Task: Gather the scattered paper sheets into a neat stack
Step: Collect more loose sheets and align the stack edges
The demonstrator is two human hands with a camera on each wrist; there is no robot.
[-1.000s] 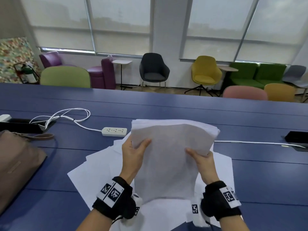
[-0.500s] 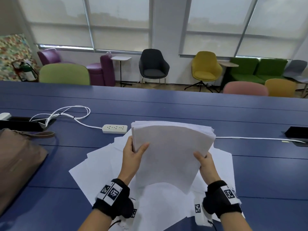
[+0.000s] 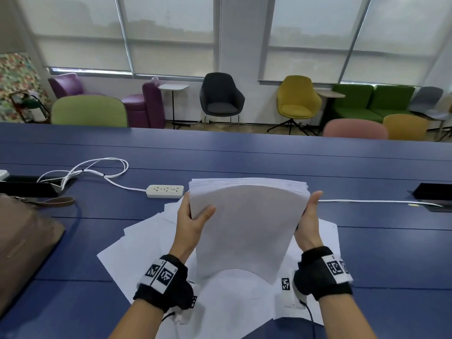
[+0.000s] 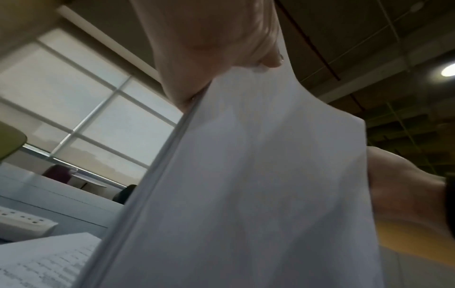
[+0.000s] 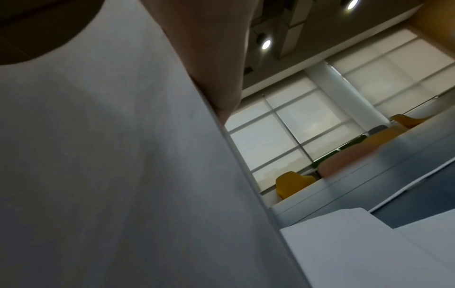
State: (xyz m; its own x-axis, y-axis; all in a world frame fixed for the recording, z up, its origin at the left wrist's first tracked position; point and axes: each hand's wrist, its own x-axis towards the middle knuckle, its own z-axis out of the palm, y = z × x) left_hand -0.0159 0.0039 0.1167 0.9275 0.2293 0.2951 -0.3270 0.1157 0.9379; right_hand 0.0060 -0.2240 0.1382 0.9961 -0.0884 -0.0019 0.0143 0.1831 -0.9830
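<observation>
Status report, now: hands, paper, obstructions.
Left hand and right hand grip paper stack, upright. Loose sheets remain on table. Nothing obstructing.

this looks like an office meeting or lounge room. a long dark blue counter (image 3: 269, 157) has a black cable hatch (image 3: 433, 194) set in its top and a white plastic power strip (image 3: 165, 191) with a white cord lying on it. behind it stand upholstered chairs in many colours, such as a black armchair (image 3: 221, 97), a yellow swivel chair (image 3: 297, 99) and a green sofa (image 3: 371, 101). tall windows carry grey roller blinds (image 3: 168, 20).
</observation>
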